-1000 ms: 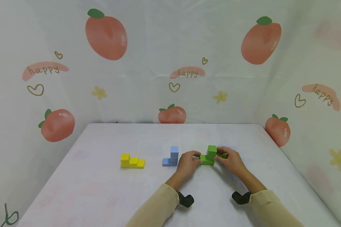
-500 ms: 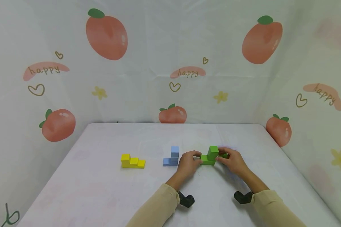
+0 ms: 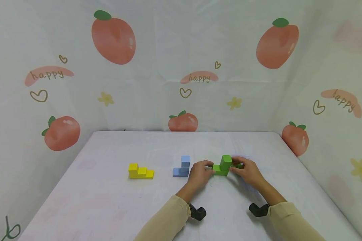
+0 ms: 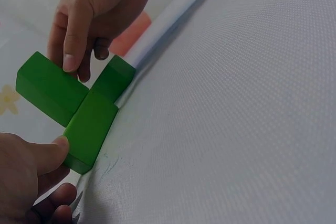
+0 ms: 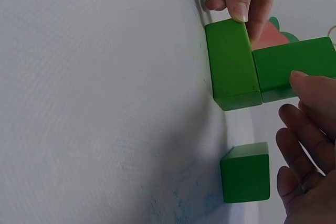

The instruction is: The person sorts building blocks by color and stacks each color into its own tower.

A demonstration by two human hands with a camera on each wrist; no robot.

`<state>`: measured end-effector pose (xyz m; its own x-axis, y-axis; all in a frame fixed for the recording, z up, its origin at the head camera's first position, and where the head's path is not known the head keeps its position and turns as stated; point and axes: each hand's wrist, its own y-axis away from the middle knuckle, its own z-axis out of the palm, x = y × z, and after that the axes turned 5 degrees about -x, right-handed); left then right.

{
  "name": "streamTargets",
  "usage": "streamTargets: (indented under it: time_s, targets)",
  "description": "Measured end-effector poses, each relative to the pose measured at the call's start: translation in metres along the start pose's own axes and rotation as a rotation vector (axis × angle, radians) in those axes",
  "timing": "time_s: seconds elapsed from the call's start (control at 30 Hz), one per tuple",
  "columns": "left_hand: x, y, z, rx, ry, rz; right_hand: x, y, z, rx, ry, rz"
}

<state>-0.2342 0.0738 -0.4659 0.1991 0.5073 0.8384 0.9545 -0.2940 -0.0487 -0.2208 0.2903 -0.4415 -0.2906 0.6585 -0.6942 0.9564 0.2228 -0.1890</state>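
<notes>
A long green block (image 3: pixel 219 170) lies flat on the table, and a second green block (image 3: pixel 226 162) stands upright on its right end. My left hand (image 3: pixel 200 174) holds the lying block's left end between thumb and fingers. The upright block is pinched by my right hand (image 3: pixel 248 171), its thumb showing on the near face in the right wrist view. Partly hidden behind that hand is a third green block (image 5: pixel 245 174), resting on the table apart from the other two.
To the left of my left hand stands a light blue block shape (image 3: pixel 183 169) with a raised right end. Farther left is a yellow stepped block shape (image 3: pixel 140 171). The white table (image 3: pixel 108 207) ends at a printed cloth backdrop (image 3: pixel 157 43).
My right hand has shifted slightly right with the upright green block, which now stands flush with the lying block's right end. My left hand has stayed in place.
</notes>
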Motion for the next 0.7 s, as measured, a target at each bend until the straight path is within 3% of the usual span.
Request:
streamTargets:
  time_s: [0.43, 0.7]
  targets:
    - [0.001, 0.002, -0.002, -0.012, 0.025, -0.006, 0.011, 0.002, -0.011, 0.081, 0.036, 0.03]
    - [-0.001, 0.001, -0.001, -0.013, 0.022, -0.002, 0.016, -0.004, -0.01, 0.079, 0.035, 0.057]
